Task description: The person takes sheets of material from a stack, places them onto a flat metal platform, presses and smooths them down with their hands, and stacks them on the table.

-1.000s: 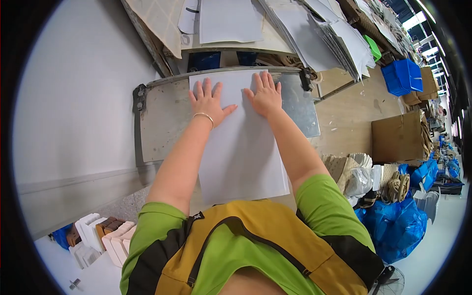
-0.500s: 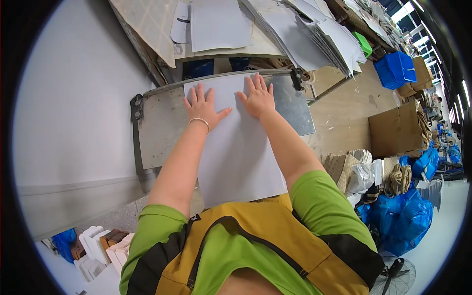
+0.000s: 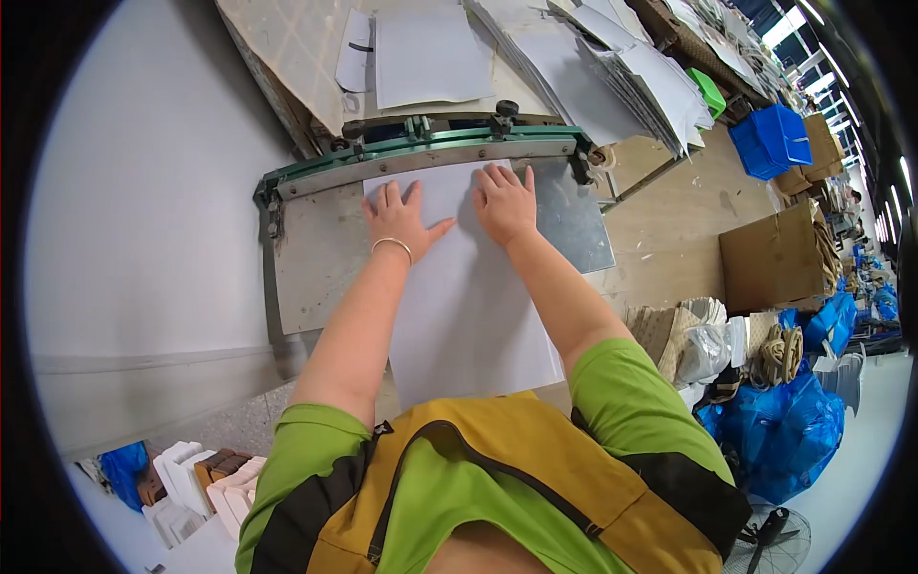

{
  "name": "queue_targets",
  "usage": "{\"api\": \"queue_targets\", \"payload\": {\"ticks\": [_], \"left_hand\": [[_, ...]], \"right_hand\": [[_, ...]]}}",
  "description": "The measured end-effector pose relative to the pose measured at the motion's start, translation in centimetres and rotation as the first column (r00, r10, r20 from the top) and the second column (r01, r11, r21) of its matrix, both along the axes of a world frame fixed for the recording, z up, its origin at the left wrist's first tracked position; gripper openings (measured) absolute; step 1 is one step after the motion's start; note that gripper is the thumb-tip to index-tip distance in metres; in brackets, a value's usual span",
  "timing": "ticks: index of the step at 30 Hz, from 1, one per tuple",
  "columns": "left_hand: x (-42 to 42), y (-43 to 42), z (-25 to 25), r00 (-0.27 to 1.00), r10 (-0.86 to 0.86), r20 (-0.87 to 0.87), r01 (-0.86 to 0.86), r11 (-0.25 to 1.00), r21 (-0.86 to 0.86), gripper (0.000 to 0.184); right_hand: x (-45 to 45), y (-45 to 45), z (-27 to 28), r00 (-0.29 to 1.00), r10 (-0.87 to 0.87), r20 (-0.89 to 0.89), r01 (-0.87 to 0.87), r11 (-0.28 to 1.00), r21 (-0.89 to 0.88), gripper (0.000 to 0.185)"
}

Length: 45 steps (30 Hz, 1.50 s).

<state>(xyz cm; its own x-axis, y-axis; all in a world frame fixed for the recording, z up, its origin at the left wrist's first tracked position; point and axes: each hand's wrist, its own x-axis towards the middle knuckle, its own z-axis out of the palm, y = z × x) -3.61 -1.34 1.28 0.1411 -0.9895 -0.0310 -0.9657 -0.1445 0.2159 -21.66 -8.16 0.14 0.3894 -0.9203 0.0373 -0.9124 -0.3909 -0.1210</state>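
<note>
A long white sheet [image 3: 469, 306] lies over the metal bed [image 3: 320, 253] of a machine and reaches back to my apron. My left hand [image 3: 406, 218], with a bracelet at its wrist, rests palm down on the sheet's left side, fingers spread. On the sheet's right side my right hand [image 3: 505, 201] lies flat, its fingertips near the far end. Just beyond both hands a green and metal bar [image 3: 430, 143] with black knobs spans the bed. The sheet's far edge meets the bar; whether it passes underneath is hidden.
Behind the machine a table holds white sheets [image 3: 430, 53] and a leaning stack of boards [image 3: 650, 91]. At right stand a blue crate [image 3: 770, 142], a cardboard box [image 3: 775, 253] and blue bags [image 3: 784, 430]. A white wall [image 3: 143, 210] borders the left; a fan [image 3: 770, 536] is at lower right.
The green and metal bar has come into view across the far end of the bed, in front of my fingertips. My hands stay on the sheet, slightly nearer to me.
</note>
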Motion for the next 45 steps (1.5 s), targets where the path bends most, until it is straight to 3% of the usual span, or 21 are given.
{"api": "queue_targets", "payload": {"ticks": [3,7,11,14,15,18,20,21,24,27,31,33,34,35,36,38,39,41,42,44,45], "left_hand": [[0.0,0.4,-0.8,1.0,-0.002,0.007,0.002,1.0,-0.023,0.087],[-0.3,0.8,-2.8,0.998,0.001,0.065,0.01,0.984,-0.176,0.084],[-0.2,2.4,-0.3,0.995,-0.028,0.096,0.032,0.999,-0.034,0.081],[0.6,2.9,2.7,0.967,-0.215,0.137,0.166,0.938,0.305,0.085],[0.9,3.0,2.2,0.968,-0.212,0.136,0.164,0.941,0.296,0.085],[1.8,3.6,-1.1,0.99,-0.094,0.108,0.091,0.995,0.028,0.086],[1.6,3.8,-1.9,0.989,-0.088,0.118,0.082,0.995,0.06,0.086],[1.5,3.9,-1.9,0.988,-0.08,0.134,0.069,0.994,0.086,0.086],[1.7,3.0,-1.3,0.987,-0.076,0.144,0.059,0.991,0.118,0.087],[1.8,3.6,-1.7,0.995,-0.055,0.081,0.044,0.99,0.137,0.088],[1.5,3.5,-0.2,0.978,-0.059,0.202,0.09,0.984,-0.151,0.079],[1.5,2.6,2.2,0.996,-0.047,0.082,0.04,0.995,0.088,0.063],[1.7,2.2,3.2,0.999,-0.03,0.024,0.025,0.977,0.21,0.056],[2.2,2.0,3.4,0.999,-0.027,0.02,0.023,0.982,0.189,0.056],[3.1,2.0,3.0,0.998,0.02,-0.051,-0.022,0.999,-0.027,0.051],[4.2,2.8,2.6,0.976,0.068,-0.206,-0.15,0.897,-0.415,0.044],[4.5,3.6,2.7,0.975,0.075,-0.211,-0.158,0.898,-0.411,0.044],[4.6,5.8,5.0,0.859,0.25,-0.446,-0.465,0.745,-0.478,0.047],[4.9,7.2,4.3,0.856,0.254,-0.45,-0.472,0.741,-0.479,0.047],[6.4,11.2,1.5,0.621,0.139,-0.771,-0.309,0.948,-0.078,0.04],[7.3,12.5,0.4,0.623,0.148,-0.768,-0.316,0.946,-0.074,0.04]], "right_hand": [[0.1,0.2,-0.1,0.998,-0.026,0.06,0.024,0.999,0.038,0.053],[-0.1,2.0,-1.1,0.994,-0.049,0.099,0.047,0.999,0.025,0.058],[-0.5,3.3,-1.1,0.998,-0.029,0.063,0.029,1.0,0.006,0.064],[-0.5,6.3,-1.0,0.999,-0.001,0.034,0.0,0.999,0.032,0.066],[-0.3,7.2,-0.4,0.999,0.023,0.022,-0.024,0.998,0.051,0.067],[0.7,6.9,2.3,0.997,0.051,-0.05,-0.045,0.993,0.11,0.069],[1.5,6.7,3.7,0.985,0.069,-0.156,-0.036,0.978,0.208,0.072],[2.0,6.3,2.8,0.986,0.071,-0.153,-0.037,0.975,0.217,0.072],[4.7,4.4,-0.9,0.99,0.089,0.111,-0.1,0.991,0.093,0.077],[0.3,2.6,-1.2,0.995,-0.032,0.098,0.025,0.997,0.072,0.078],[-0.9,1.9,-0.5,0.996,-0.069,0.05,0.066,0.995,0.071,0.078],[-1.8,1.9,-0.3,0.997,-0.07,0.031,0.069,0.996,0.054,0.078],[-2.3,2.3,-0.7,0.982,-0.096,0.165,0.089,0.995,0.053,0.076],[-2.7,2.6,-0.7,0.949,-0.113,0.294,0.101,0.993,0.055,0.075],[-3.4,3.0,0.8,0.952,-0.101,0.288,0.093,0.995,0.039,0.075],[-5.1,4.0,3.4,0.689,-0.441,0.575,0.035,0.813,0.581,0.058],[-5.5,3.6,3.6,0.695,-0.438,0.57,0.033,0.812,0.583,0.058],[-5.5,1.9,5.0,0.908,-0.207,0.366,0.098,0.951,0.295,0.035],[-5.1,0.6,5.7,0.91,-0.2,0.363,0.093,0.952,0.292,0.035],[-2.8,-0.5,9.0,0.968,0.036,0.247,-0.005,0.993,-0.122,0.015],[-1.7,-0.3,10.3,0.973,0.162,0.164,-0.132,0.975,-0.18,0.014]]}}
